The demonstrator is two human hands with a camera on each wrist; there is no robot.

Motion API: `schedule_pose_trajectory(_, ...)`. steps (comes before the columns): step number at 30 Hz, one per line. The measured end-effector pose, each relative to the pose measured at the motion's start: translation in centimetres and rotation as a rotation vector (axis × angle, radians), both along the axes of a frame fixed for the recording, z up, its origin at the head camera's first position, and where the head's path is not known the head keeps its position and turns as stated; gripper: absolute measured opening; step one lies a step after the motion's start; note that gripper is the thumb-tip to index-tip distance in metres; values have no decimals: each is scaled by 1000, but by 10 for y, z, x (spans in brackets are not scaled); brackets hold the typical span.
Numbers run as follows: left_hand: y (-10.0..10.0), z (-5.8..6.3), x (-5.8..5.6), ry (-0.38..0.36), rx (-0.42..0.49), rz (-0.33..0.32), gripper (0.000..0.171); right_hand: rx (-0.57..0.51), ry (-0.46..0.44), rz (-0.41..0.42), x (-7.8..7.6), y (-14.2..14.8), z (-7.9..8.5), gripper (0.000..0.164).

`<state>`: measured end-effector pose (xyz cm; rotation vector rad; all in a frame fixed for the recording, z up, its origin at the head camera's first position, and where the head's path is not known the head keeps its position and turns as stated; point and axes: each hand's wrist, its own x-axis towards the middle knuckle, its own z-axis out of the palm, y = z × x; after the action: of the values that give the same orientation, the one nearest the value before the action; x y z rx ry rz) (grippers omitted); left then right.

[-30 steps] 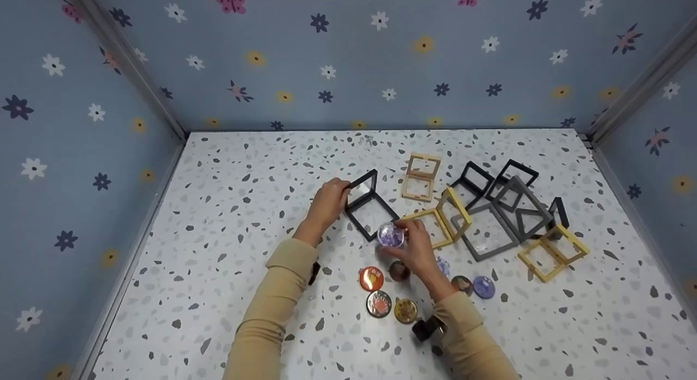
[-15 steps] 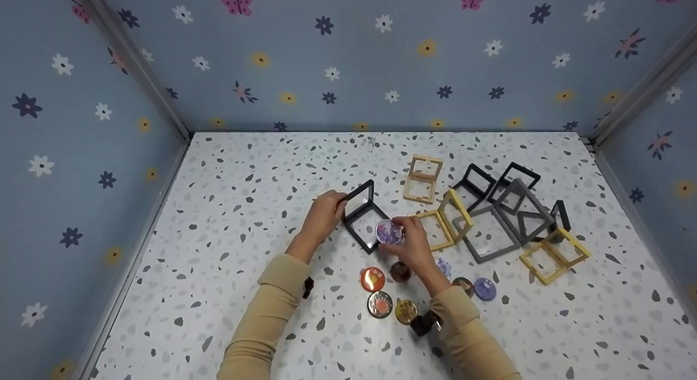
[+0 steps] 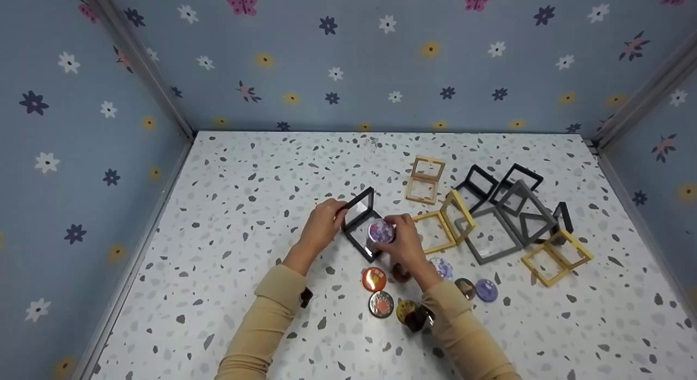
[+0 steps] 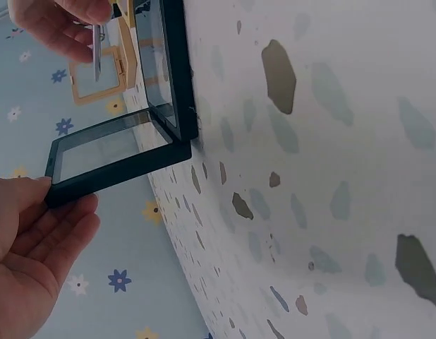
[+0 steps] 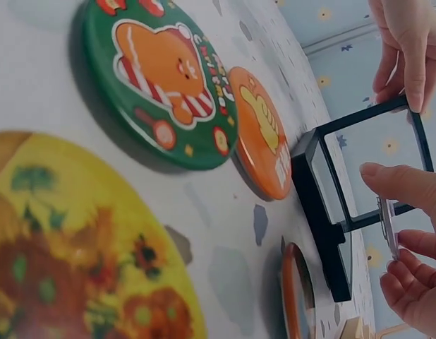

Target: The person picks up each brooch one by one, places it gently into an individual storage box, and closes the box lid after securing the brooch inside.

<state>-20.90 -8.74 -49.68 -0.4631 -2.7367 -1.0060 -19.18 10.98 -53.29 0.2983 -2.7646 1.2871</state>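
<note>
My left hand (image 3: 321,227) pinches the upright lid of a black hinged display frame (image 3: 356,247) between thumb and fingers. Clear film fills both halves of this frame, which stands unfolded on the table. A round purple button badge (image 3: 380,231) is held by its edge in my right hand (image 3: 408,244), over the frame's lower half. Seen from the left wrist, the badge (image 4: 97,53) is edge-on, apart from the lid. In the right wrist view, thumb and fingers grip the badge (image 5: 389,226) from both sides, its pin side facing left.
Several badges lie nearer me, among them an orange one (image 3: 374,279), a green-rimmed one (image 3: 380,304) and a purple one (image 3: 486,290). To the right stand more unfolded frames: yellow (image 3: 457,216), grey (image 3: 498,257) and black (image 3: 479,178). Patterned walls enclose the table.
The black frame and my left hand have shifted toward me. My right hand has brought the purple badge slightly left, further over the frame's lower half.
</note>
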Motion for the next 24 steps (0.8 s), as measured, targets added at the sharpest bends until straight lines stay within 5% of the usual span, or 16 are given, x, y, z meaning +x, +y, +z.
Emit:
schedule_pose_trajectory(7, 1, -1, 5, 26, 16, -16, 15, 20, -45, 5, -4, -9, -4, 59)
schedule_pose_trajectory(24, 0, -2, 9, 7, 0, -9, 17, 185, 12, 58, -5, -14, -9, 57)
